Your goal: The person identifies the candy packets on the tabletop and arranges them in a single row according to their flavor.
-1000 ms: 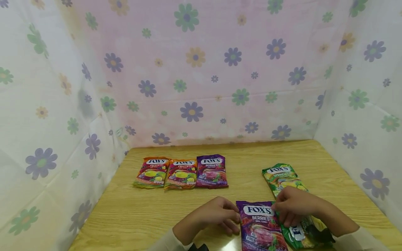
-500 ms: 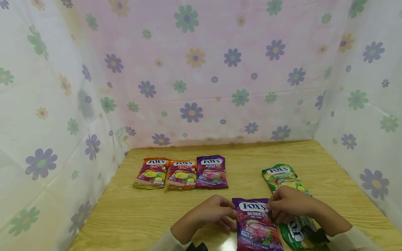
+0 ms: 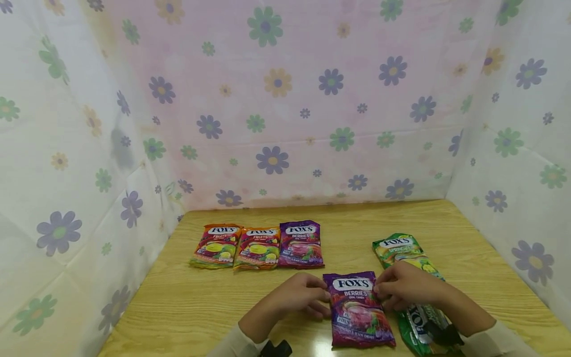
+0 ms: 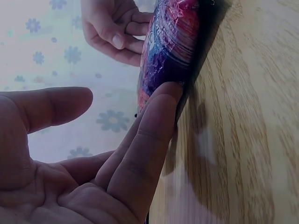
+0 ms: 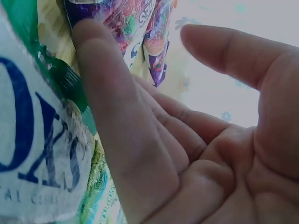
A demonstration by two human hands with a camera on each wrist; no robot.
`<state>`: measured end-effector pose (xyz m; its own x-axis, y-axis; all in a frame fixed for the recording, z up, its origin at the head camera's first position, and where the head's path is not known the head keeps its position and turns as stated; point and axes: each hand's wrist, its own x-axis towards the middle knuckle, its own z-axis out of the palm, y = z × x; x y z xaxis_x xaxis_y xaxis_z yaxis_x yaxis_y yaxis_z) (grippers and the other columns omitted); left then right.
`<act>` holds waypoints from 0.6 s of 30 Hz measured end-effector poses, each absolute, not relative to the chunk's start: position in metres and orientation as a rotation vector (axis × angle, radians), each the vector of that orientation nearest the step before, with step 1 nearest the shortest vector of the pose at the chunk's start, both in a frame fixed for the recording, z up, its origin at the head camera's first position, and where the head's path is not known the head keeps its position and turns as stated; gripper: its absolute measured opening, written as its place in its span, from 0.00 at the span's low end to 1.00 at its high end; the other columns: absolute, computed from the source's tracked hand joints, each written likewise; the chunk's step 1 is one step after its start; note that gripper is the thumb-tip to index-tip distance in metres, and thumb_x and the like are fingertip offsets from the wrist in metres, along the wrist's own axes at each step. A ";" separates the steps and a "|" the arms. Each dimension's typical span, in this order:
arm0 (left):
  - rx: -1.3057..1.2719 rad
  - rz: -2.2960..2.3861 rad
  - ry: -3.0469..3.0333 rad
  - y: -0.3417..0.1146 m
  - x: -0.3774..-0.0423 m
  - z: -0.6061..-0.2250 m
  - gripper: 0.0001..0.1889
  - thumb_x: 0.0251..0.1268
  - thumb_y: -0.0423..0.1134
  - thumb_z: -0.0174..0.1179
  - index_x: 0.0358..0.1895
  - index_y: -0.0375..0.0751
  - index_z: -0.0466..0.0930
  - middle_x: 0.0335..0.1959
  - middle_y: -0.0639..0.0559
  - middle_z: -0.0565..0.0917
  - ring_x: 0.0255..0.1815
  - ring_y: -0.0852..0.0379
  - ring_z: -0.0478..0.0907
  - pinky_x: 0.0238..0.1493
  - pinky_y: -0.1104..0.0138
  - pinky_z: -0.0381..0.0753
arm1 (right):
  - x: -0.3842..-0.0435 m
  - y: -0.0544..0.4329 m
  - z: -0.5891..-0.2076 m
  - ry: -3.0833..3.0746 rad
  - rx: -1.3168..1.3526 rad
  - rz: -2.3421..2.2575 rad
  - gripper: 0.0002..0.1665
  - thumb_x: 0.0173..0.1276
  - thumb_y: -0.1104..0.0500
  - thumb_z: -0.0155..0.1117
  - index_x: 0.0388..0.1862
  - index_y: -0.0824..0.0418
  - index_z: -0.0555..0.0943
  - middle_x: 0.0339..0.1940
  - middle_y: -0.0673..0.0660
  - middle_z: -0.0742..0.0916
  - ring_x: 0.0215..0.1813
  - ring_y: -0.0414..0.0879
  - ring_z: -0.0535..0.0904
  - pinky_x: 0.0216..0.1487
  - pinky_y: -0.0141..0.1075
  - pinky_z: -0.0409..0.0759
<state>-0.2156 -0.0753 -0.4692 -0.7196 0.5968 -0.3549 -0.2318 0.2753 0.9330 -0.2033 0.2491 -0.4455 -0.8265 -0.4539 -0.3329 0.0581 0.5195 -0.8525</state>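
A purple bag of Fox's Berries candy (image 3: 359,315) lies face up on the wooden table between the two hands. My left hand (image 3: 301,297) is at its left edge; in the left wrist view the fingertips (image 4: 161,112) meet the bag's side, fingers fairly straight and thumb apart. Along the right edge, near the top corner, is my right hand (image 3: 408,287). Its extended finger (image 5: 105,84) reaches the purple bag in the right wrist view, with the thumb held away. Under the right hand and wrist lies a green candy bag (image 3: 417,327), partly hidden.
Farther back, two orange-red Fox's Fruits bags (image 3: 217,245) (image 3: 258,248) and another purple Berries bag (image 3: 301,245) lie side by side in a row. A second green bag (image 3: 401,248) rests beyond my right hand. Flowered cloth (image 3: 290,124) walls in the table's back and sides.
The near purple bag has slid left and away from the body, with both hands moving along at its sides. More of the nearer green bag shows. The back row is unmoved.
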 end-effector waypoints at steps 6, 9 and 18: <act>0.366 1.495 1.834 -0.081 -0.214 -0.469 0.20 0.75 0.40 0.58 0.61 0.29 0.79 0.45 0.40 0.89 0.41 0.45 0.91 0.39 0.61 0.90 | -0.198 0.245 -0.443 2.347 -0.228 -1.181 0.15 0.74 0.53 0.65 0.45 0.65 0.87 0.30 0.58 0.90 0.28 0.53 0.89 0.27 0.42 0.88; 0.383 1.493 1.795 -0.082 -0.212 -0.470 0.19 0.75 0.40 0.57 0.60 0.30 0.81 0.44 0.38 0.89 0.40 0.46 0.91 0.38 0.62 0.90 | -0.196 0.242 -0.444 2.383 -0.198 -1.126 0.15 0.73 0.52 0.67 0.43 0.65 0.85 0.26 0.58 0.90 0.26 0.52 0.88 0.25 0.41 0.86; 0.380 1.490 1.772 -0.076 -0.209 -0.474 0.17 0.74 0.37 0.59 0.58 0.30 0.80 0.42 0.38 0.90 0.39 0.44 0.91 0.35 0.62 0.90 | -0.195 0.235 -0.455 2.359 -0.156 -1.073 0.16 0.70 0.51 0.71 0.41 0.63 0.82 0.24 0.58 0.90 0.24 0.52 0.88 0.24 0.41 0.86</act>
